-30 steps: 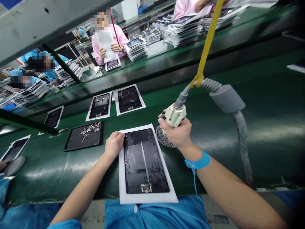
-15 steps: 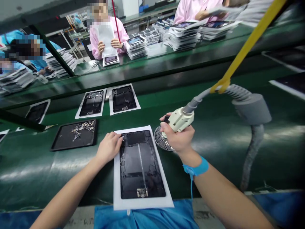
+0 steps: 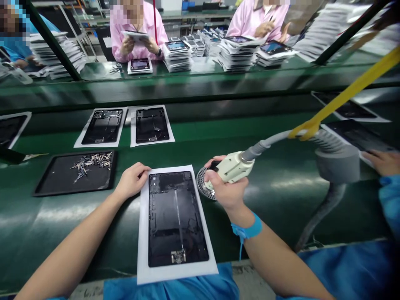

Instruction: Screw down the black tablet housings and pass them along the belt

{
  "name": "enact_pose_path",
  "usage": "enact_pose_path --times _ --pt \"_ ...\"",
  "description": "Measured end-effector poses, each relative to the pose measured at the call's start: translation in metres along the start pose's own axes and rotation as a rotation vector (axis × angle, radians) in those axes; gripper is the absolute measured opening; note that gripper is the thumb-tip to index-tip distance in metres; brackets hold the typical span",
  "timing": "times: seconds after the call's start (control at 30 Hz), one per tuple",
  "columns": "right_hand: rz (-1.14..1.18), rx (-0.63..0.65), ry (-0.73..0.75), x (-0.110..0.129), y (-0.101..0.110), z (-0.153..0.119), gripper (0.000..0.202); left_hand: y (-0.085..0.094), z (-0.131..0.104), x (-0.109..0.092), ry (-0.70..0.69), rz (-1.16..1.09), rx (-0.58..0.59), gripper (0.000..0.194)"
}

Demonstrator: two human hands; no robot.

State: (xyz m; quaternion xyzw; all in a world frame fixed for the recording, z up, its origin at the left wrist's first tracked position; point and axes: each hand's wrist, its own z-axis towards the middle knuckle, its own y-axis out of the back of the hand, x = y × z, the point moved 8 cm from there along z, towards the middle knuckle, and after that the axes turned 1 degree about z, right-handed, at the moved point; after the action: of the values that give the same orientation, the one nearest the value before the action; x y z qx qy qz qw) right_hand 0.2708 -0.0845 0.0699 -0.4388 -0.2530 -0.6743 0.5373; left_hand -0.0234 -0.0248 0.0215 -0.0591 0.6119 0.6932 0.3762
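In front of me an opened tablet housing [image 3: 178, 216] lies on a white sheet [image 3: 143, 250], with its inner parts facing up. My left hand [image 3: 133, 179] is closed at the sheet's upper left corner, thumb and fingers pressed together on its edge. My right hand [image 3: 229, 187] is wrapped around a cream hand-held gun [image 3: 234, 166] just right of the sheet. A grey hose runs from the gun's back. Under its front shows a round perforated metal disc [image 3: 204, 185], partly hidden by my hand; whether it belongs to the gun I cannot tell.
A black tray [image 3: 59, 175] of small metal parts lies on the left. Two more opened tablets [image 3: 103, 126] [image 3: 153, 125] lie behind. A yellow strap [image 3: 353, 91] holds up the hose. At right a co-worker's hand [image 3: 384, 162] touches a dark panel [image 3: 359, 135]. People and stacks stand opposite.
My left hand has come off the tablet's upper left corner onto the sheet's corner. The view has turned. A co-worker's hand has appeared at the right, and a person opposite has lowered a sheet.
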Motion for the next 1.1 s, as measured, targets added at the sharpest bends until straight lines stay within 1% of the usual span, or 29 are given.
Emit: enact_pose_path --times 0.13,0.4,0.57,0.7,0.8,0.9,0.97,1.0,1.03,1.1 --pt "-0.021 0.036 -0.002 0.002 -0.001 -0.006 0.028 -0.001 0.002 0.001 -0.006 -0.021 -0.002 0.027" --pt "-0.036 0.062 -0.004 -0.003 0.000 -0.008 0.028 -0.002 0.001 0.001 0.004 -0.012 0.005 0.027" --pt "-0.034 0.059 -0.032 -0.003 -0.002 -0.008 0.031 -0.002 0.001 0.001 0.002 -0.018 0.010 0.027" --pt "-0.033 0.060 -0.028 -0.001 -0.003 -0.007 0.032 -0.002 0.001 0.001 0.004 -0.022 0.006 0.028" --pt "-0.042 0.052 -0.030 0.001 -0.002 -0.006 0.030 -0.003 0.002 0.003 0.029 -0.017 -0.002 0.027" --pt "-0.014 0.017 -0.026 0.008 -0.002 -0.005 0.028 -0.004 0.002 0.006 0.069 -0.022 -0.017 0.027" --pt "0.035 0.003 -0.020 0.014 -0.009 -0.003 0.027 -0.005 0.003 0.007 0.090 -0.040 -0.027 0.028" --pt "0.063 0.011 -0.015 0.017 -0.017 -0.003 0.027 -0.006 0.003 0.008 0.098 -0.051 -0.031 0.028" --pt "0.089 0.033 -0.015 0.019 -0.028 -0.003 0.027 -0.006 0.003 0.008 0.103 -0.061 -0.034 0.028" --pt "0.141 0.102 -0.014 0.020 -0.057 -0.003 0.028 -0.007 0.003 0.009 0.111 -0.079 -0.040 0.027"
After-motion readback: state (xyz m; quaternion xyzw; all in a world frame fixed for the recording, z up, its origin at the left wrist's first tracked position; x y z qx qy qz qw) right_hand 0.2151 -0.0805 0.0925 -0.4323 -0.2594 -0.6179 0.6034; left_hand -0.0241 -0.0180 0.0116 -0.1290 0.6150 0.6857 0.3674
